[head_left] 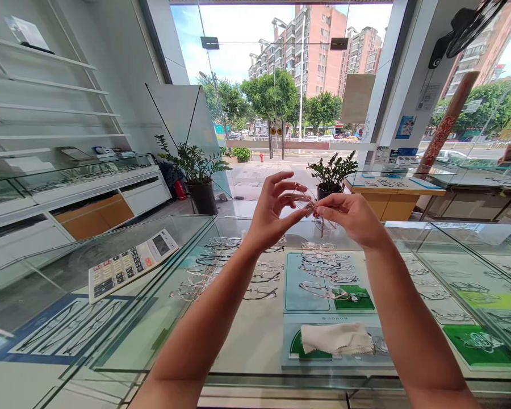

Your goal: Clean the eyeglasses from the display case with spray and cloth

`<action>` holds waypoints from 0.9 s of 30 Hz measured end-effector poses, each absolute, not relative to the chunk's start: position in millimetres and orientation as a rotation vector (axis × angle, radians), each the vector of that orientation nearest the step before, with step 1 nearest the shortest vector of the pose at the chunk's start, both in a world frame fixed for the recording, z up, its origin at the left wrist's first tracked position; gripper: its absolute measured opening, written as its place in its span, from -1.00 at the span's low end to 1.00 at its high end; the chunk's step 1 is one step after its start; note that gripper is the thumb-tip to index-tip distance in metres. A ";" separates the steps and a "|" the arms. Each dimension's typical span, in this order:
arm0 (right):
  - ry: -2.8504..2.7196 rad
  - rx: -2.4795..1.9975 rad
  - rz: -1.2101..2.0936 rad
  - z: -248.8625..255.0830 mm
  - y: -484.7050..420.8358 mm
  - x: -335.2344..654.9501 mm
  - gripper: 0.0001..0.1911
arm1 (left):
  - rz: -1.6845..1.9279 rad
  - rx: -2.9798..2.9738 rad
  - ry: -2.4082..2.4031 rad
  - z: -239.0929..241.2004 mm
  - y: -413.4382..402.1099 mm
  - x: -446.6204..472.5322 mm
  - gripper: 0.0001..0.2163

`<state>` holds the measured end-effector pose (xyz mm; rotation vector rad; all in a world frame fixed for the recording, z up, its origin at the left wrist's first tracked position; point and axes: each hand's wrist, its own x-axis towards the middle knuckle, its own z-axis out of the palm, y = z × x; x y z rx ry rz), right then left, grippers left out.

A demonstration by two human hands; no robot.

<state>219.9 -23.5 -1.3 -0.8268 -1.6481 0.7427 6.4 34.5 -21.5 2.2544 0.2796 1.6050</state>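
A thin-rimmed pair of eyeglasses (305,199) is held up in front of me, above the glass counter. My left hand (276,204) grips it from the left, thumb and fingers closed on the frame with the other fingers curled loosely above. On the other side, my right hand (348,215) pinches the frame between thumb and forefinger, close to my left thumb tip. One slim temple arm (322,227) hangs down below the fingers. The exact part under my fingertips is too small to make out. Beneath, a cream cleaning cloth (336,339) lies on the counter.
Rows of eyeglasses (327,262) sit in the glass display counter (242,366) below my hands. A large calculator (132,264) rests at the left. Farther off stand two potted plants (198,165), white wall shelves (55,108) and glass doors (276,113).
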 end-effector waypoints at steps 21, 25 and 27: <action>-1.358 -0.709 0.998 -12.2 -18.7 193.6 -0.74 | 1.746 2.048 0.963 -18.7 -16.1 22.1 -0.68; -1.383 -0.771 1.029 -13.5 -18.9 193.4 -0.75 | 1.652 1.986 0.962 -14.8 -13.1 18.3 -0.64; -1.380 -0.818 1.045 -15.2 -17.9 193.1 -0.74 | 1.604 1.956 0.953 -13.7 -9.3 15.9 -0.64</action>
